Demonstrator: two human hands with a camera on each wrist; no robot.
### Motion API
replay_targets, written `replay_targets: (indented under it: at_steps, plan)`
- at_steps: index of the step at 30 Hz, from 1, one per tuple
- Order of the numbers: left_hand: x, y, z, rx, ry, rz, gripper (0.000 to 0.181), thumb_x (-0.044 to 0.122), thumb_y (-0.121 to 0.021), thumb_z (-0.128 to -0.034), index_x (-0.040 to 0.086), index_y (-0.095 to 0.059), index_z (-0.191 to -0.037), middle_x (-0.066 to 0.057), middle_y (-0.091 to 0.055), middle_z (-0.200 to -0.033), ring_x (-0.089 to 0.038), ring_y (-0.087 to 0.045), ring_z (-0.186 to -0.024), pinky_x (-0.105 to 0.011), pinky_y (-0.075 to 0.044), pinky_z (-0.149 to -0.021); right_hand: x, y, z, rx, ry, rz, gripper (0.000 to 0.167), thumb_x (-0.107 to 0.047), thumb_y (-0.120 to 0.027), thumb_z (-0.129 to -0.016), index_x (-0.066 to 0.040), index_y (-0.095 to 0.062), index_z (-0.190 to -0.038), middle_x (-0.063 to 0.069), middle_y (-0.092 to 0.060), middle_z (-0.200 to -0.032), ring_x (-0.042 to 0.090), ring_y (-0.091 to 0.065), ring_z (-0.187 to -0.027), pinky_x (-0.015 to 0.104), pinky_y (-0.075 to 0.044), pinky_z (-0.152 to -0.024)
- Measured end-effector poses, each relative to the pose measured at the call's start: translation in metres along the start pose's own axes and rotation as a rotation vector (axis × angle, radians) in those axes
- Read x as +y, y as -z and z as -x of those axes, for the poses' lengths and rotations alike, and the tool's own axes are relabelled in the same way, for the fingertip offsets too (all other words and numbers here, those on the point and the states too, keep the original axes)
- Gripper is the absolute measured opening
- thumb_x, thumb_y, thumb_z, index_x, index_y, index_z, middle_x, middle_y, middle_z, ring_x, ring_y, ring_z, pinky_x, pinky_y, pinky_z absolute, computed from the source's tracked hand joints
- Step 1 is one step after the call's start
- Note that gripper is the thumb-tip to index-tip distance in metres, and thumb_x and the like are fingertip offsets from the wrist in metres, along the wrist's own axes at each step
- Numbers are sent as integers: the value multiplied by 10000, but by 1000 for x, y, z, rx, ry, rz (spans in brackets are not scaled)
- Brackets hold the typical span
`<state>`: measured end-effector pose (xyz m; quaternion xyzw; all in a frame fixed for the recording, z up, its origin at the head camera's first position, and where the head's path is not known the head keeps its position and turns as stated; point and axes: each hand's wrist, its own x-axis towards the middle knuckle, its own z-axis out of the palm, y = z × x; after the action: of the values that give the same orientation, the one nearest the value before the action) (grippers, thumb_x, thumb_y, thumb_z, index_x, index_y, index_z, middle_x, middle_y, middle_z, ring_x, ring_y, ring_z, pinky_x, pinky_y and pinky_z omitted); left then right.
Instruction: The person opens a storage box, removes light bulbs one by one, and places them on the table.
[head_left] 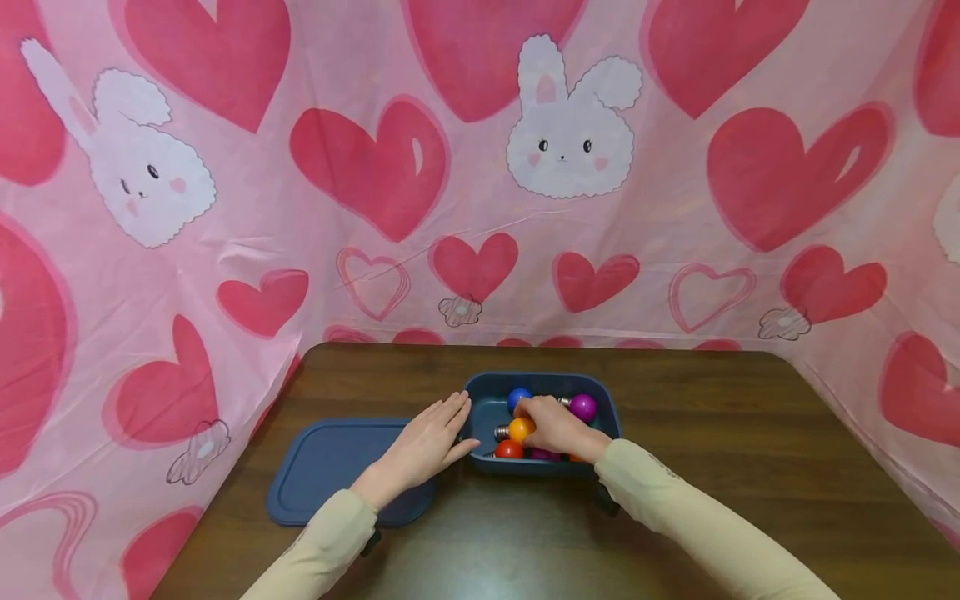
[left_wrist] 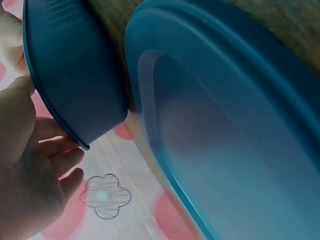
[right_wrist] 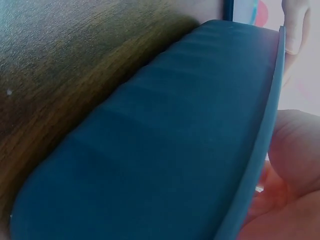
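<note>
Pink cloth (head_left: 465, 183) printed with hearts and rabbits hung behind and beside your workspace, and below it stretched the dark wood-grained counter (head_left: 720, 500). Flat on it, to your left, lay the blue lid (head_left: 322, 471), so the opening step looked done and the closing one not. Just beside the lid, partly behind your left arm, stood the open blue box (head_left: 525, 468), upright, with its long side toward you. Your left hand (head_left: 430, 440) lay at the box's left end with its fingers nearly straight, touching the rim and gripping no bulb. Your right hand (head_left: 561, 427) reached over the near side into the box with its fingers bent down among the bulbs; you could not tell from these views whether they pinched one. Inside you had a blue bulb (head_left: 518, 397), a purple bulb (head_left: 583, 407), an orange bulb (head_left: 521, 431) right by your fingers, a red bulb (head_left: 509, 449), and, half hidden under your wrist and hand, a second purple one and another orange one. By that count your sorting or handling seemed only partway through, with the bulbs loose and unaligned; whether you were filling or emptying the box could not be told.
</note>
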<state>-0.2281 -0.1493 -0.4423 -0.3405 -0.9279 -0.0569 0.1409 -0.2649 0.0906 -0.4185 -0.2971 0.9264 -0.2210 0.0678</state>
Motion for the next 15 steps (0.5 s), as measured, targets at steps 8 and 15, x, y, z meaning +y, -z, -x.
replay_targets:
  at_steps: [8, 15]
  plan:
    - [0, 0, -1, 20, -11, -3, 633, 441, -532, -904, -35, -470, -1318, -166, -414, -1382, -272, -365, -1280, -419, -305, -1025, 2, 4, 5, 26, -20, -38, 346, -147, -760, -761, -41, -617, -1057, 41, -607, -941, 177, -517, -791, 341, -485, -755]
    - [-1, -1, 0, 38, -9, 9, 630, 433, -546, -899, -33, -474, -1316, -163, -421, -1377, -268, -371, -1276, -408, -313, -1021, 4, 12, 13, 77, -42, -76, 338, -145, -758, -763, -52, -617, -1055, 14, -599, -923, 163, -521, -807, 325, -503, -740]
